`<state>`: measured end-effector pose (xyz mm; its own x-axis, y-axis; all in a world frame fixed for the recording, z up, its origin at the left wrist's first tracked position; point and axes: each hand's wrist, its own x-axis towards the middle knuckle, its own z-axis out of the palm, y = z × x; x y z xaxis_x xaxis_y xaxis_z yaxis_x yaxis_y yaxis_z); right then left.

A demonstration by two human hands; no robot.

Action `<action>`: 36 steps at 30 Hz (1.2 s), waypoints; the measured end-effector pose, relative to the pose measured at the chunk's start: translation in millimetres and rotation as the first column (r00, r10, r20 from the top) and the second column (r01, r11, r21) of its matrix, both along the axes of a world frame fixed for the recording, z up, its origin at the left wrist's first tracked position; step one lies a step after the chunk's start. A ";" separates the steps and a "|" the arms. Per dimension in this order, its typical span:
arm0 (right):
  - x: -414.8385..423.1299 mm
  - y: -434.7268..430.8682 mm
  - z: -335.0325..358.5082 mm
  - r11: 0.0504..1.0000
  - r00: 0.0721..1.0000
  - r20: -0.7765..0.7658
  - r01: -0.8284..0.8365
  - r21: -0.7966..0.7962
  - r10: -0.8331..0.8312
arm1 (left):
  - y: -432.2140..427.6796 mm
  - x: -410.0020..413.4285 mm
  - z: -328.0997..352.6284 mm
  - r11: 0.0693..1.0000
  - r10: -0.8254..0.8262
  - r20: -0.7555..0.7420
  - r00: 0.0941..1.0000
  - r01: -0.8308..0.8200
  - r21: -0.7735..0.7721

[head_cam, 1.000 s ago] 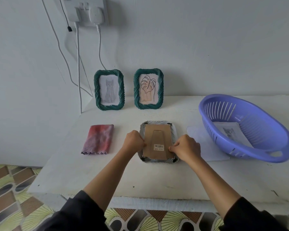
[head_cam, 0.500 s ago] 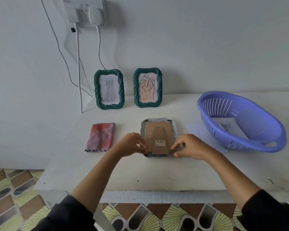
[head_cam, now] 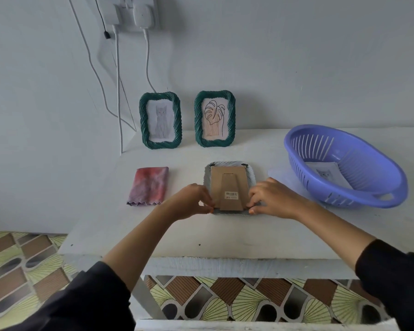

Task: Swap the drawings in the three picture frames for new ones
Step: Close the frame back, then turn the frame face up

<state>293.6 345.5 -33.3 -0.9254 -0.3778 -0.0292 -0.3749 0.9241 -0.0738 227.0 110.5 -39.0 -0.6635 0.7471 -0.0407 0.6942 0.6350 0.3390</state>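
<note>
A picture frame lies face down on the white table, its brown cardboard back and folded stand facing up. My left hand pinches the frame's near left corner. My right hand pinches the near right corner, fingertips at the frame's front edge. Two green frames stand at the back against the wall: one holds a grey cat drawing, the other a leaf drawing. A sheet with a cat drawing lies inside the purple basket.
A folded red and purple cloth lies left of the flat frame. A white sheet lies partly under the basket's left side. Charger cables hang down the wall behind the left frame. The table's front edge is near my forearms.
Both hands slid from the frame's sides down to its near corners. The camera view has pulled back and tilted up a little.
</note>
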 end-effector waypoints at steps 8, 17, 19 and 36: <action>6.4 3.2 -13.8 0.992 0.979 -0.159 -0.126 0.032 0.129 | 3.0 5.0 -1.9 0.998 0.002 -0.122 0.992 -0.010 -0.069; 7.9 -0.4 -30.6 0.986 0.983 -0.184 -0.013 -0.168 -0.019 | 7.6 1.2 -7.0 0.992 0.124 -0.107 0.987 -0.124 0.008; 7.8 -2.3 -33.0 0.978 0.979 -0.196 0.012 -0.209 -0.054 | 8.7 -0.5 -6.7 0.991 0.135 -0.095 0.986 -0.134 0.016; -0.4 -9.7 -16.4 0.878 0.961 0.100 0.276 -0.391 -0.257 | 10.4 -21.8 -16.2 0.943 0.253 0.107 0.962 -0.270 0.195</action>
<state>293.2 335.9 -49.6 -0.9940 -0.1057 0.0283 -0.1067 0.8781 -0.4664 205.2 120.9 -55.2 -0.8374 0.5455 0.0348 0.4786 0.7009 0.5288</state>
